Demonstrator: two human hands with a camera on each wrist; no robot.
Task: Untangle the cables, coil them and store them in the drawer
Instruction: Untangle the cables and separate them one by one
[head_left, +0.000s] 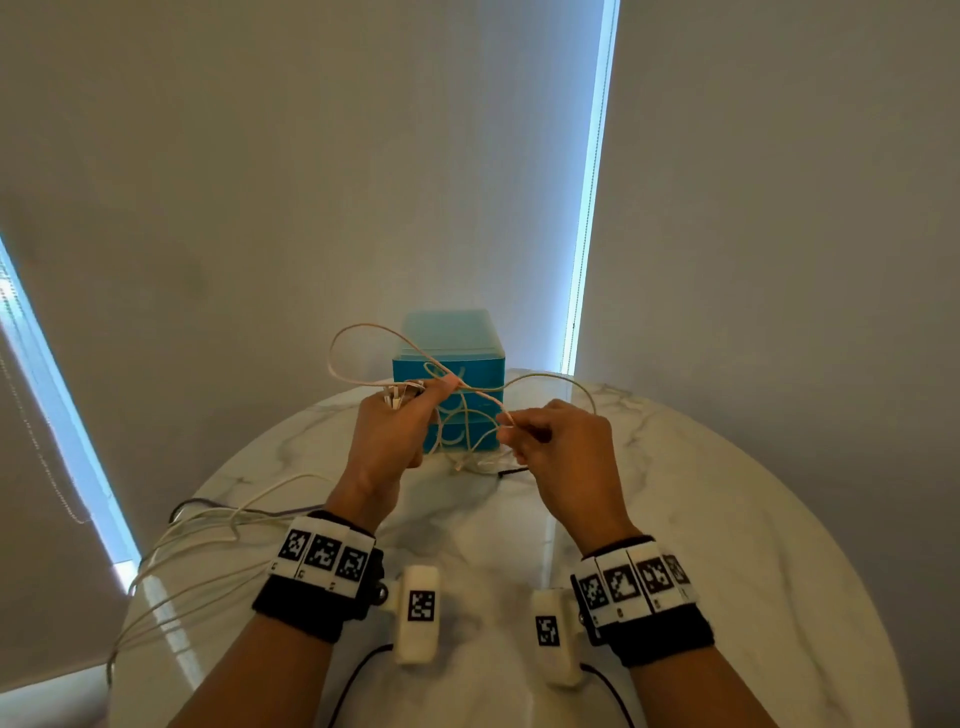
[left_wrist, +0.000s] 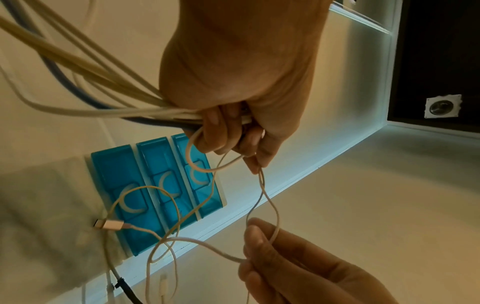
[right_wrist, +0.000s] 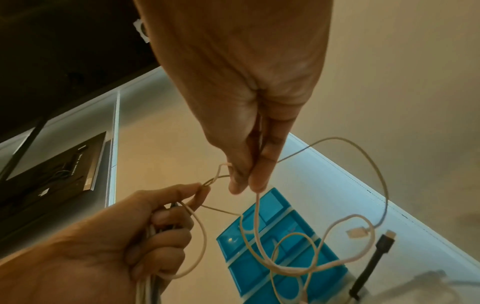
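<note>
My left hand is raised above the marble table and grips a bundle of white cables with one dark blue one, plugs sticking out past the fingers. A thin white cable loops up from that fist in front of the blue drawer unit. My right hand pinches this thin cable between thumb and fingertips a short way to the right. Its loose loops hang tangled below both hands, with a plug dangling. All three drawers look closed.
The gripped bundle trails off the table's left edge in long loops. A black cable end lies on the table by the drawer unit's base. Window blinds stand behind the table, with a bead cord at the left.
</note>
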